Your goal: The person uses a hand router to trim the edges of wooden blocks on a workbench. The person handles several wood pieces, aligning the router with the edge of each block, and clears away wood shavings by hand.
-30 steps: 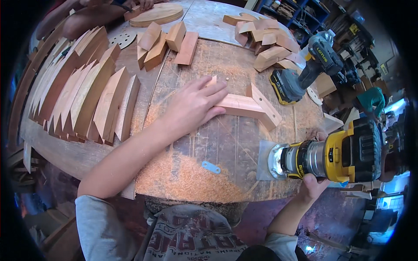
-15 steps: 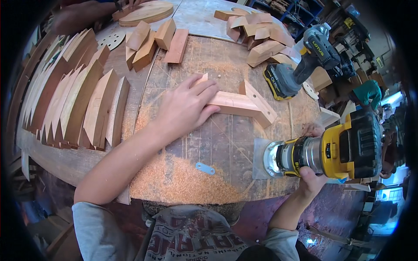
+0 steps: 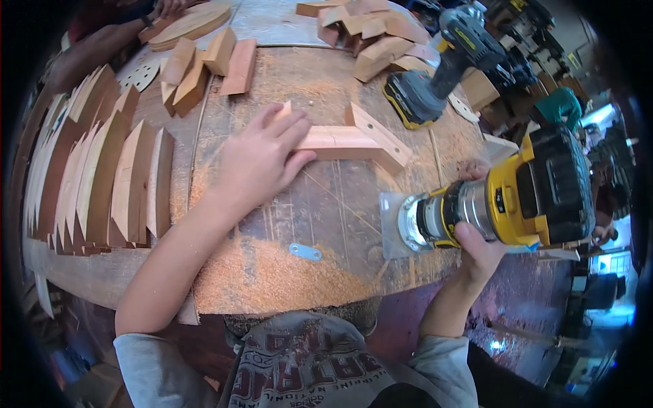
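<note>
My left hand (image 3: pixel 265 149) grips a pale reddish wooden bar (image 3: pixel 337 141) lying on the worktable (image 3: pixel 340 204); an angled crosspiece (image 3: pixel 392 155) with holes adjoins the bar's right end. My right hand (image 3: pixel 476 248) holds a yellow-and-black router (image 3: pixel 517 197) tipped on its side, its clear square base (image 3: pixel 391 224) facing left, to the right of and nearer me than the bar. A small metal plate (image 3: pixel 305 251) with holes lies in front of the bar, beside orange sawdust (image 3: pixel 265 285).
Upright bevelled boards (image 3: pixel 95 177) line the left. Block piles (image 3: pixel 204 61) (image 3: pixel 377 51) lie at the back. A cordless drill (image 3: pixel 428 85) stands back right, near a perforated sanding disc (image 3: pixel 462 109). Another person's arm (image 3: pixel 88 54) reaches in at top left near a round board (image 3: pixel 190 24).
The view has shifted, so most of the bench appears farther left. The router in my right hand has moved slightly away from me. Both hands keep their holds.
</note>
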Tool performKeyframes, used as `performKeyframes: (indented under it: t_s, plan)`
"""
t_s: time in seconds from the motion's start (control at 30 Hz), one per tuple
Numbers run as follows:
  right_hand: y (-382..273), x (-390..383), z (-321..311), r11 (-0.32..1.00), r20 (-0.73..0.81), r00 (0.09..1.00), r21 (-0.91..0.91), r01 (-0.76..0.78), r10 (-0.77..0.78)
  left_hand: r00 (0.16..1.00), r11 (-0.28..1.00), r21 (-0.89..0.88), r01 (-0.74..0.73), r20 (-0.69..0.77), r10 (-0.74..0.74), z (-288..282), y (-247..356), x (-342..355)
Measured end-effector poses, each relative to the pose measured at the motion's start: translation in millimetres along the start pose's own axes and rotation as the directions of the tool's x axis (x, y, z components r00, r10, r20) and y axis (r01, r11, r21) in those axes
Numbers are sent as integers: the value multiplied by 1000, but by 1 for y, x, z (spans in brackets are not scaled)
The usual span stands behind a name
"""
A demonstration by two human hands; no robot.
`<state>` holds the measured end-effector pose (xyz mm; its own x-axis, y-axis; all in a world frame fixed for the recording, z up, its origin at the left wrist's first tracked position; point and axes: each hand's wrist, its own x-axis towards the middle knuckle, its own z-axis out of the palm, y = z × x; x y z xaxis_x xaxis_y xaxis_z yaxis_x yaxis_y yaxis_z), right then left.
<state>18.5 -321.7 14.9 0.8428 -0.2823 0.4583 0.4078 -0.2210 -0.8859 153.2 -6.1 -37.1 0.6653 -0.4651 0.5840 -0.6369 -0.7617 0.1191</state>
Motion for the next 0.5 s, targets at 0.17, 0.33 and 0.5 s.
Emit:
performKeyframes:
  t_s: [0.17,0.33,0.5]
  plan:
    - [-5,-3,-1,998,-23,998,36,61,-60,1000,999,-46,-5,18,6,-1,1,3]
    - [-4,3,-7,998,14,1000,55,13,-14,1000,999,-34,-4,3,4,-6,-2,-2]
    - [-17,22,1,990,99,994,133,40,-54,999,985,-166,49,24,-46,-9,2,-2]
